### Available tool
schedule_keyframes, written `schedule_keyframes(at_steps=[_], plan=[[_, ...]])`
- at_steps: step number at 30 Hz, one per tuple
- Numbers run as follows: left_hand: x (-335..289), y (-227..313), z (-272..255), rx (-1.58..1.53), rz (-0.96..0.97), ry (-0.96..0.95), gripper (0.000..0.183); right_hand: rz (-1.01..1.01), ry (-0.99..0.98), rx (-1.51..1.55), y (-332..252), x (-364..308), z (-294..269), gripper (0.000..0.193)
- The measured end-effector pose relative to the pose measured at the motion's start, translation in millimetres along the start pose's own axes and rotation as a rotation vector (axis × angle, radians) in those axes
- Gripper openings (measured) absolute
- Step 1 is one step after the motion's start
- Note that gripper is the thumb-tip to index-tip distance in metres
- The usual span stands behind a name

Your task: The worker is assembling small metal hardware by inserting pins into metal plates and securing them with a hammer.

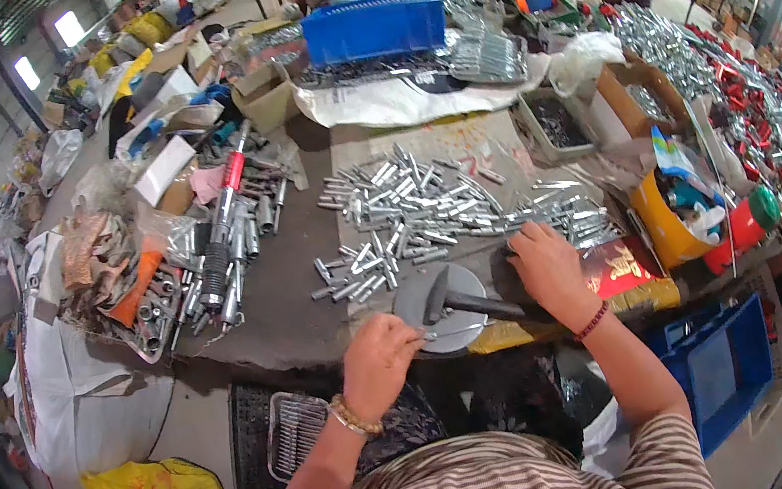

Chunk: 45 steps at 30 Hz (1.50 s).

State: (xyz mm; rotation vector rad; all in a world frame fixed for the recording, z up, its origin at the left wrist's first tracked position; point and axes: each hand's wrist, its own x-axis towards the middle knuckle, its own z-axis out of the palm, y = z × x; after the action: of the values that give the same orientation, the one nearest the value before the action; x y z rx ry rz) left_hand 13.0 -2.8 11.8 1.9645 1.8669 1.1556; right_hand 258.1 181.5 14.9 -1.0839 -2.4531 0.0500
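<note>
My left hand [380,359] is closed in a pinch on a small metal rod [430,337], over the front of a round metal plate [412,300]. A hammer [439,296] lies across that plate, its dark handle pointing right. Just past the handle, my right hand [547,270] rests at the near edge of a heap of short silvery metal tubes [425,201]. Its fingers are curled downward, and what they hold, if anything, is hidden. Beside the right wrist lies a red card with gold print [620,266].
Sockets and tools fill a tray [158,345] at left, with a red-and-black rod [224,224] on top. Behind the heap stands a blue crate [374,28]. To the right are a cardboard box [637,96], a yellow container [672,218] and a red jar [745,232]. Two people work farther back.
</note>
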Motion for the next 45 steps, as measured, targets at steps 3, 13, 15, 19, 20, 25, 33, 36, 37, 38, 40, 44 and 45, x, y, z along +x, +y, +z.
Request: schedule_keyframes(at_steps=[3,13,15,19,20,25,33,36,37,38,40,44,45], plan=[[-1.7,2.9,-3.6,0.007,0.011,0.004,0.008,-0.010,0.011,0.002,-2.2,-8.4,-1.7,0.016],[-0.4,-0.6,-2.4,0.016,0.036,0.033,0.010,0.085,0.067,0.030,-2.4,-11.3,-6.2,0.017],[-2.7,-1.1,-0.2,0.030,0.046,0.047,0.011,0.102,0.068,0.047,-3.5,-12.1,-7.6,0.018],[-5.6,-0.1,3.0,0.048,0.058,0.068,0.011,0.192,0.046,0.109,-8.8,-13.2,-7.7,0.019],[-7.1,1.0,4.4,0.043,0.056,0.074,0.012,0.193,0.045,0.110,-9.3,-14.6,-7.5,0.019],[-14.6,-11.2,11.0,0.096,0.022,0.021,0.010,-0.013,0.152,0.367,-45.3,-10.7,-20.7,0.019],[-1.8,-5.8,5.7,0.082,0.106,0.101,0.011,-0.209,0.060,0.433,-97.2,-20.2,-2.1,0.021],[-4.6,-5.3,8.1,0.064,0.089,0.111,0.011,-0.233,0.055,0.423,-102.2,-25.3,8.8,0.022],[-5.0,-5.2,8.2,0.065,0.083,0.113,0.011,-0.237,0.063,0.417,-103.9,-26.1,10.8,0.022],[-5.2,-5.4,8.1,0.064,0.090,0.115,0.010,-0.241,0.072,0.410,-105.3,-26.2,12.1,0.023],[-5.0,-5.8,7.6,0.062,0.092,0.117,0.010,-0.248,0.057,0.389,-107.1,-26.3,12.8,0.023],[-1.1,-9.8,7.0,0.048,0.109,0.109,0.010,-0.255,0.036,0.345,-108.0,-20.8,11.7,0.027],[-1.7,-10.4,6.9,0.044,0.106,0.090,0.009,-0.257,0.033,0.347,-108.2,-20.3,10.5,0.027]])
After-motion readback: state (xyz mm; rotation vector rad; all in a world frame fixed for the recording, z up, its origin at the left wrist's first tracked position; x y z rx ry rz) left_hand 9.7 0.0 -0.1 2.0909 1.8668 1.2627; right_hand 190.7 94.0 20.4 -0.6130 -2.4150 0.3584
